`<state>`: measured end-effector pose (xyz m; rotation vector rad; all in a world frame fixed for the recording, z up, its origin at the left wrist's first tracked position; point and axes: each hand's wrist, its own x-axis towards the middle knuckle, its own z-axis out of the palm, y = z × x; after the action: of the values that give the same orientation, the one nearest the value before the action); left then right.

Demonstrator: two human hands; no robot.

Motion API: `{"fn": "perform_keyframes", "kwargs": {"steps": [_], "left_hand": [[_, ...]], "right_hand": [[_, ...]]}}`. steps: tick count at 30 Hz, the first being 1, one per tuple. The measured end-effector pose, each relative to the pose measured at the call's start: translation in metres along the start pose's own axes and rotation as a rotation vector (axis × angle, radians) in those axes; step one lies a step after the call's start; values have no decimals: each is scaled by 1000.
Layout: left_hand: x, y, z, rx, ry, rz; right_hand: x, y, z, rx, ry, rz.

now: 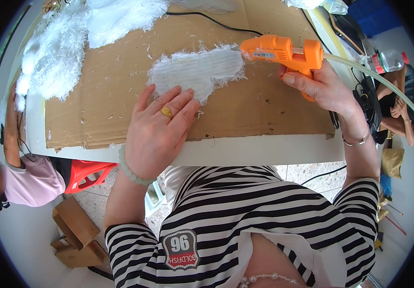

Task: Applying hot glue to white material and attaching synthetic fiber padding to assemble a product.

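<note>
Here, left hand (pixel 161 124) touches white fabric (pixel 187 73) — frayed, lobed.

Orange glue gun (pixel 283 52), frayed white fabric (pixel 187 73), flat

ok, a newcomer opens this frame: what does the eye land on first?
Probably the bright orange plastic glue gun, right of centre near the top, held in the right grip. Next, the white frayed-edged fabric piece at upper centre, on a flat brown cardboard sheet and touched by the left grip. Then the fluffy white heap at upper left.
</note>
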<state>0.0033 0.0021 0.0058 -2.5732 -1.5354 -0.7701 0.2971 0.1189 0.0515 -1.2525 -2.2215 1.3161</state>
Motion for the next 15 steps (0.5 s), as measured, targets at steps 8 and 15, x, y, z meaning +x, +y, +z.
{"fn": "perform_keyframes", "kwargs": {"steps": [8,15], "left_hand": [[-1,-1,0,0,8,0],[-2,-2,-1,-4,1,-2]], "right_hand": [[8,1,5,-75,44,-61],[10,0,5,-139,46,-39]]}}
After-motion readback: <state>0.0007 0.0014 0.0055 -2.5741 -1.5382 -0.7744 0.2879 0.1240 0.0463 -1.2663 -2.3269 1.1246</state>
